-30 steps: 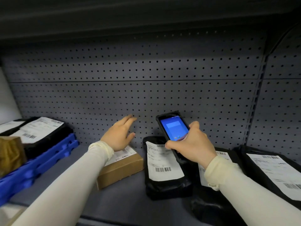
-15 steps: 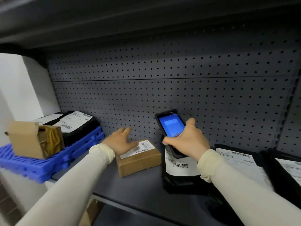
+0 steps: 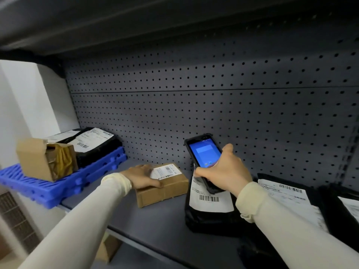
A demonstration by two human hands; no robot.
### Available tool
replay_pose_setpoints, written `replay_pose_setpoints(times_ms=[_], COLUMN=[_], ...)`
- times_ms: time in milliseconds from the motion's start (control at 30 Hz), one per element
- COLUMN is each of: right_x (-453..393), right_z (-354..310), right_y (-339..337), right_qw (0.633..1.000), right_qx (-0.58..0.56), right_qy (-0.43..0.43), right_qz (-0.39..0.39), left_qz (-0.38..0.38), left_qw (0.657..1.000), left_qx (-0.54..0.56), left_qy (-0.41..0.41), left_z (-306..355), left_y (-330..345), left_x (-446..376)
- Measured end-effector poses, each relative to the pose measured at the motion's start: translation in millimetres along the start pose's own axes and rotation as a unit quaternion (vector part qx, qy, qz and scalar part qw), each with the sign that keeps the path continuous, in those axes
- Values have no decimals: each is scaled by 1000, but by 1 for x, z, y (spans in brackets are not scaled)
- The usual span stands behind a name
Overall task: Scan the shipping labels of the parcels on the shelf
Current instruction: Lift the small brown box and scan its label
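Observation:
My right hand (image 3: 225,171) grips a black handheld scanner (image 3: 204,154) with a lit blue screen, held above a black poly-bag parcel (image 3: 209,216) whose white barcode label (image 3: 210,199) faces up. My left hand (image 3: 141,176) rests on the left top edge of a small brown cardboard box (image 3: 167,188), thumb on its front face, beside its white label (image 3: 165,171). Two more black bag parcels (image 3: 287,193) with labels lie to the right, partly behind my right sleeve.
A blue plastic pallet (image 3: 58,185) at the left carries a torn cardboard box (image 3: 42,158) and a labelled black bag (image 3: 95,144). Grey pegboard (image 3: 213,105) backs the dark shelf (image 3: 155,226). An upper shelf hangs overhead. Another box (image 3: 108,247) shows below the shelf edge.
My left hand came down from the pegboard onto the brown box and now holds its edge. The view swung left, bringing the blue pallet further in. The scanner stays over the black bag.

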State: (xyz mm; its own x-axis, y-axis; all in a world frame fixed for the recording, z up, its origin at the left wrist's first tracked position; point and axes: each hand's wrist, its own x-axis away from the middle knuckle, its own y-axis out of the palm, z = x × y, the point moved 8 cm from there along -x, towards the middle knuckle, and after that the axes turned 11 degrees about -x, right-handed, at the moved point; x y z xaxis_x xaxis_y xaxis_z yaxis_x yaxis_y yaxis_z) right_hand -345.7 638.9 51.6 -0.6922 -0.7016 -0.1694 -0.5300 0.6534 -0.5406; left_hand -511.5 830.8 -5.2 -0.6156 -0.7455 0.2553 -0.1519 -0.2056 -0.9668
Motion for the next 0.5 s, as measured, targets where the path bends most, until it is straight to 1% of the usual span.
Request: replay_pose_setpoints(times_ms=[100,200,333,400,500], right_x=[-3,-5,-7,-7,-7], right_z=[1,0,-4,-8,-16], right_y=[-3,-8,-7,-3,4], right_qw=[1000,1000,998,997,995], right_qx=[9,12,19,25,38], right_qy=[4,12,26,32,40], right_qz=[8,27,48,60,81], left_qz=[-36,-53,-89,-89,-68], left_qw=[999,998,995,995,996], left_qx=[15,32,5,-22,-51], left_qy=[20,29,53,49,38], left_z=[-8,-17,-21,-24,-27], left_y=[2,0,-1,-1,-1], left_x=[-7,-15,-24,-30,-36])
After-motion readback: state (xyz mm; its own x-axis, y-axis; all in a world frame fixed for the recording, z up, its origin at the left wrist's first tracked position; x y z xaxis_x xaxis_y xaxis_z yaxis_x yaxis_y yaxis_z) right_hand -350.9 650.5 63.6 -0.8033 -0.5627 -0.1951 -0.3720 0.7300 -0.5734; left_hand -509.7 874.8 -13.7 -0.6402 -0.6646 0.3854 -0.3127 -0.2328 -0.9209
